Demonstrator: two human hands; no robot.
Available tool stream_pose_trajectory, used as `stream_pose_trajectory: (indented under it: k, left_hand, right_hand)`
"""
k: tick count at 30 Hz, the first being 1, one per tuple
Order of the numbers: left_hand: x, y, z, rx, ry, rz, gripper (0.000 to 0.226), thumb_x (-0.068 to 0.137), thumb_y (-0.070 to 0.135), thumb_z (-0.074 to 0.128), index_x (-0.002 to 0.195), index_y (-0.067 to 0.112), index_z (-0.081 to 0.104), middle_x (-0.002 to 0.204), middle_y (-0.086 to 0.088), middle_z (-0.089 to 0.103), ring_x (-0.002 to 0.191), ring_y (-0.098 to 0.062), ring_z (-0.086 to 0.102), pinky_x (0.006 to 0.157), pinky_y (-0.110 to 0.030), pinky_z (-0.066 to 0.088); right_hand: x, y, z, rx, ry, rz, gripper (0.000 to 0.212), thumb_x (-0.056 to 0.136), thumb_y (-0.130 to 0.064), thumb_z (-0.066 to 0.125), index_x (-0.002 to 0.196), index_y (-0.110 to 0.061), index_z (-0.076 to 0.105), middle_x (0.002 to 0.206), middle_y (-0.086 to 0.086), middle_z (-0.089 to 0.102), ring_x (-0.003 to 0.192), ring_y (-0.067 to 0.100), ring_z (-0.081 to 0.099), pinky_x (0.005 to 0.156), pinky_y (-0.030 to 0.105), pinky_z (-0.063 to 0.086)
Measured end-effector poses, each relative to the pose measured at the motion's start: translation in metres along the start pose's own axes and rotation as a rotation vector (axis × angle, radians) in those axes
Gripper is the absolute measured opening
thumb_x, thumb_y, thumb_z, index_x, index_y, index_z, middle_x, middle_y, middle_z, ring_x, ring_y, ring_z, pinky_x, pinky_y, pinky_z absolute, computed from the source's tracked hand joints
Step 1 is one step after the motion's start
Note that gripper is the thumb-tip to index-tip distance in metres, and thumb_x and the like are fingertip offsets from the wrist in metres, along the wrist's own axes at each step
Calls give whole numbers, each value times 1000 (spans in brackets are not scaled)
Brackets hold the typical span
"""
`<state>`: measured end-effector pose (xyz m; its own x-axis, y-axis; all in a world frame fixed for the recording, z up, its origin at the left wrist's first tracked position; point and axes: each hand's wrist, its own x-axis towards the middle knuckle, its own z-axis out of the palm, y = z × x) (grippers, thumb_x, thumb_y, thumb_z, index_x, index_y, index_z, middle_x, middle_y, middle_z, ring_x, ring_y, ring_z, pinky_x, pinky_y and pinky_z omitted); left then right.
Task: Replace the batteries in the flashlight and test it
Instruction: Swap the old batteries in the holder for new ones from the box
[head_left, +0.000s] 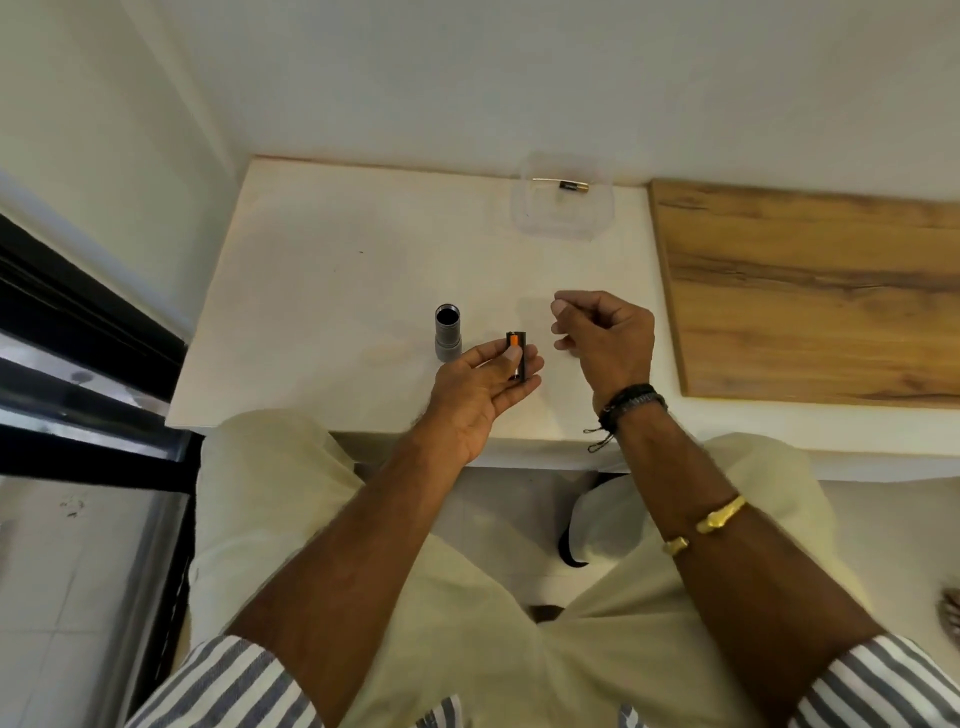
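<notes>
A grey flashlight body (447, 332) stands upright on the white table (322, 270), its open dark end facing up. My left hand (478, 395) holds a small black battery holder (518, 358) with an orange battery showing in it, thumb pressed on top, just right of the flashlight. My right hand (602, 338) hovers to the right of the holder, fingers loosely curled, with nothing visible in it. A black and gold battery (574, 186) lies in a clear plastic container (563, 213) at the back of the table.
A wooden board (810, 291) covers the table's right part. A dark window frame (78, 332) runs along the left. The wall stands directly behind the table. My lap in pale trousers is below the front edge.
</notes>
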<state>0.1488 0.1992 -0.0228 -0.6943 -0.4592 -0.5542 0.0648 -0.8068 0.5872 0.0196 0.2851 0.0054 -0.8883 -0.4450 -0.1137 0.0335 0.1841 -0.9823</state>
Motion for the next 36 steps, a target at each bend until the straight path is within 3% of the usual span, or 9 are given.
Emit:
stream_pose_trajectory:
  k: [3, 6, 11, 14, 18, 24, 29, 36]
  left_hand:
    - [6, 1, -1, -15, -23, -24, 26, 94, 6, 64, 118, -3, 63, 114, -20, 72, 107, -31, 71, 87, -40, 60]
    - [11, 0, -4, -10, 33, -44, 17, 91, 8, 67, 108, 5, 69, 103, -12, 76, 99, -24, 72, 83, -35, 61]
    - [15, -1, -6, -28, 57, -70, 22, 86, 11, 69, 108, 4, 69, 94, -8, 76, 90, -19, 72, 84, -33, 61]
    - [16, 0, -7, -36, 47, -70, 38, 81, 14, 71, 116, 0, 67, 99, -12, 75, 96, -24, 70, 86, -35, 60]
    - [17, -1, -9, -54, 43, -77, 39, 78, 16, 72, 113, 0, 69, 103, -15, 74, 99, -26, 70, 82, -33, 61]
    - [17, -3, -9, -73, 26, -93, 27, 79, 17, 72, 103, 4, 75, 103, -16, 75, 97, -25, 73, 78, -31, 60]
    - [16, -4, -6, -79, 25, -92, 29, 79, 17, 71, 105, 3, 74, 102, -18, 75, 94, -25, 73, 77, -31, 60]
    - [14, 0, -4, -104, 25, -88, 30, 80, 17, 71, 106, 2, 72, 100, -16, 75, 93, -24, 73, 77, -31, 60]
  right_hand:
    - [38, -9, 6, 10, 30, -9, 10, 87, -9, 75, 95, -9, 80, 77, 9, 76, 66, 16, 70, 57, 25, 57]
    - [86, -21, 12, -29, 68, -35, 8, 87, -7, 75, 93, -8, 79, 77, 8, 75, 66, 16, 69, 57, 27, 58]
    - [157, -33, 22, -248, 86, -107, 9, 86, -6, 72, 92, -6, 79, 80, 10, 74, 67, 18, 69, 66, 33, 63]
    - [190, -37, 27, -512, 64, -176, 15, 86, -9, 73, 100, -9, 80, 96, 9, 79, 87, 22, 75, 84, 30, 61]
    - [221, -36, 36, -856, -36, -227, 27, 90, -3, 64, 110, -12, 78, 116, 8, 74, 112, 25, 67, 99, 29, 53]
    - [236, -29, 50, -1082, -125, -203, 38, 87, 1, 58, 118, -14, 74, 121, 14, 69, 114, 36, 64, 98, 39, 55]
    - [239, -25, 56, -1259, -117, -266, 31, 94, -3, 57, 123, -6, 66, 123, 20, 66, 114, 41, 62, 98, 45, 55]
    - [227, -30, 56, -1269, -101, -250, 32, 92, -4, 55, 120, -10, 69, 121, 18, 67, 111, 40, 64, 95, 45, 57]
